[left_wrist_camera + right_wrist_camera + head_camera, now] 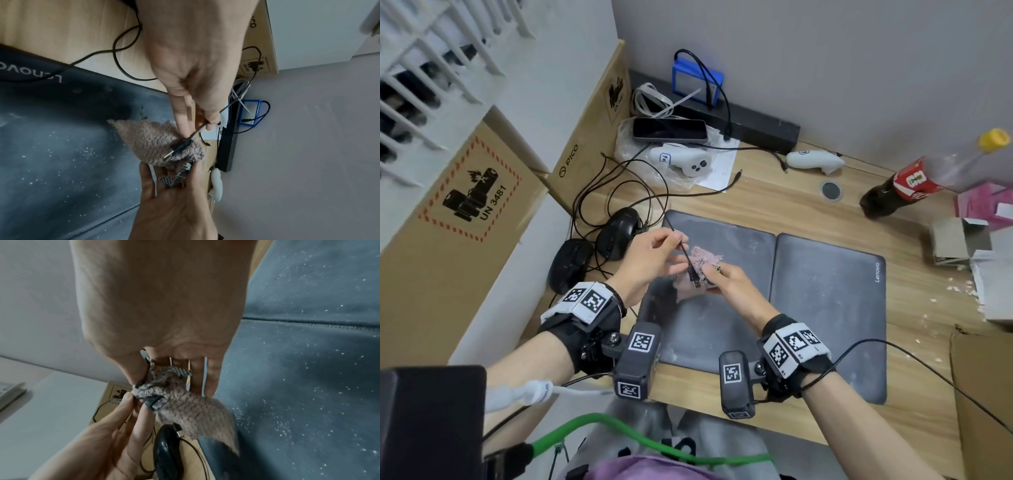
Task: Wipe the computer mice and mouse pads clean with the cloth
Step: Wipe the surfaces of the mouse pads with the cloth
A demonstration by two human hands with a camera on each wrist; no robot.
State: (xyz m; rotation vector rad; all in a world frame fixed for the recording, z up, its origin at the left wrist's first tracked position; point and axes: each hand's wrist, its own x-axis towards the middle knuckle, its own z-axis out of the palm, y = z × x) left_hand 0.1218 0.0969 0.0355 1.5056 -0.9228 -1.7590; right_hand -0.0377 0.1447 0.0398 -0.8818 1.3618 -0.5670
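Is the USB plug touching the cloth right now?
Touching. The left wrist view shows the USB plug lying pressed into the cloth, with no gap; the left hand pinches its cable.

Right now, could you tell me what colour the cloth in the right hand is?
The cloth is fuzzy pinkish beige, with a grey-checked edge; the left wrist view shows it best.

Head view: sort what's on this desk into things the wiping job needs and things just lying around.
For the job:
- cloth, held in the right hand
- USB plug of a mouse cable, pinched by the left hand
- two black mice
- two grey mouse pads

Lying about:
- phone
- two white controllers
- cola bottle
- blue battery pack
- cardboard boxes
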